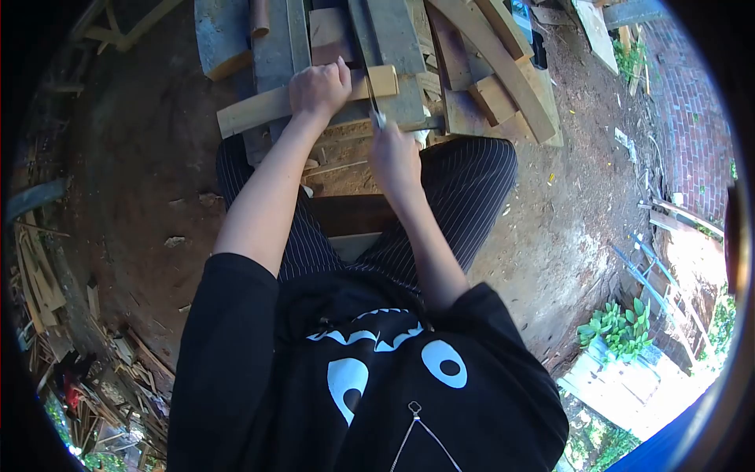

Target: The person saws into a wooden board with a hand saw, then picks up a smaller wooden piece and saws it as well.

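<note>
A slightly curved wooden piece [263, 110] lies crosswise over the workbench [397, 47]. My left hand [318, 90] is closed over its middle, pressing it against the bench. My right hand [395, 157] is wrapped around the handle of a handsaw, just in front of the bench's near edge. The saw's thin dark blade [370, 85] points away from me and crosses the wooden piece close to its right end. A short stub of the wood [384, 80] shows to the right of the blade.
Curved wooden parts [499, 63] and a wooden block [494, 99] rest at the bench's right. A bluish block [222, 39] and a round wooden rod [259, 17] lie at the left. Scrap wood [35, 275] is piled on the dirt floor; a leafy plant [617, 324] stands at the right.
</note>
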### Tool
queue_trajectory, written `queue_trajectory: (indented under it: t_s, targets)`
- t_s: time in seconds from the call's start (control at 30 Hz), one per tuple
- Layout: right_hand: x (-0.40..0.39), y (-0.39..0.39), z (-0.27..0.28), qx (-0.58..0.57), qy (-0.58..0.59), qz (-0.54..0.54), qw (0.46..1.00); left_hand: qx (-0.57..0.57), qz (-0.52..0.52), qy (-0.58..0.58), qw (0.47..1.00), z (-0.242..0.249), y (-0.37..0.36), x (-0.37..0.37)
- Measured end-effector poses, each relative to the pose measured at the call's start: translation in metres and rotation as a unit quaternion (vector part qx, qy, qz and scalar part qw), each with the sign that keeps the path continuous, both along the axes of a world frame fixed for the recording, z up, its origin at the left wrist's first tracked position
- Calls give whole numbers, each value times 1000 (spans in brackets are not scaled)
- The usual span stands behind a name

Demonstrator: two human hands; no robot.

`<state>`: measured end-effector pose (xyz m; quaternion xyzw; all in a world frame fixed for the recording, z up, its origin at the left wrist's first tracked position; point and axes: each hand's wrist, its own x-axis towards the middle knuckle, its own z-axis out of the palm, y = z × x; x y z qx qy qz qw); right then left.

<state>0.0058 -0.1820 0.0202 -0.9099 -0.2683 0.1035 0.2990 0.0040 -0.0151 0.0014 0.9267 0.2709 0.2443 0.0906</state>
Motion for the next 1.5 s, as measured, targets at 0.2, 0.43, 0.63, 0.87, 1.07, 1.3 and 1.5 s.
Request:
queue_trajectory:
  t_s: [0.2,0.43,0.63,0.87,1.07,1.3,1.5]
  targets:
    - [-39,-58,11,-22,97,12,995,2,-1,-7,1000,0,4,1]
    - [-20,-21,12,12,41,-3,999,-7,17,8,1000,2,-1,2]
    - [-17,-46,8,13,76,5,997,10,1,9,1000,1,1,2]
    - [-38,-65,23,-70,109,8,992,19,22,23,999,4,-1,3]
    - [-3,-20,2,-15,53,23,998,16,9,17,1000,1,-1,2]
    - [-42,-72,11,-21,77,23,997,9,22,6,1000,0,-1,3]
    - [-45,-62,9,-43,67,8,997,4,42,19,999,7,4,7]
